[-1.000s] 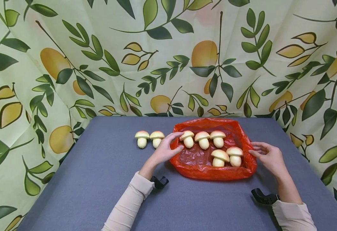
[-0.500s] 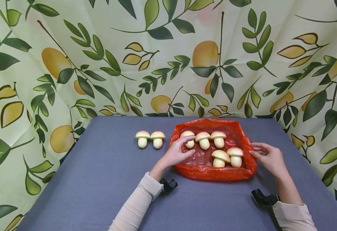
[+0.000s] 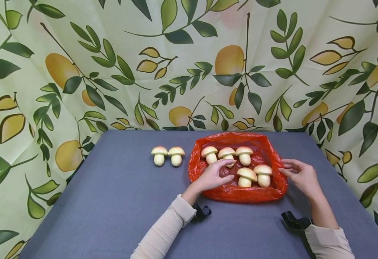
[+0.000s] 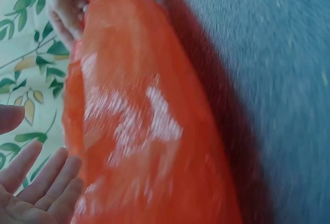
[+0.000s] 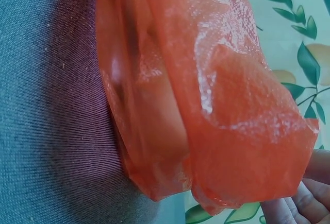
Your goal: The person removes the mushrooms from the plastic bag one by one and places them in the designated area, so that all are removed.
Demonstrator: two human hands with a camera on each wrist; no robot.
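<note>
A red plastic bag (image 3: 244, 195) lies spread with its mouth up, the rim rolled out all round. Inside, toy mushrooms with pale stems stand in two rows: three at the back, including the leftmost mushroom (image 3: 209, 151), and two at the front right, one being the front mushroom (image 3: 246, 174). My left hand (image 3: 212, 177) hovers over the near left of the bag, thumb and fingers apart and holding nothing; the left wrist view shows its fingers (image 4: 56, 183) spread beside the red film. At the bag's right side, my right hand (image 3: 302, 177) pinches the rim.
Two more mushrooms (image 3: 159, 156) stand side by side on the grey-blue table (image 3: 111, 201), left of the bag. A cloth backdrop (image 3: 189, 64) printed with leaves and fruit rises behind and around the table. Black wrist mounts (image 3: 295, 220) sit on both forearms.
My left hand has moved right, from the bag's left rim to over its near left part, passing in front of the leftmost mushroom. The right hand and the mushrooms have stayed put.
</note>
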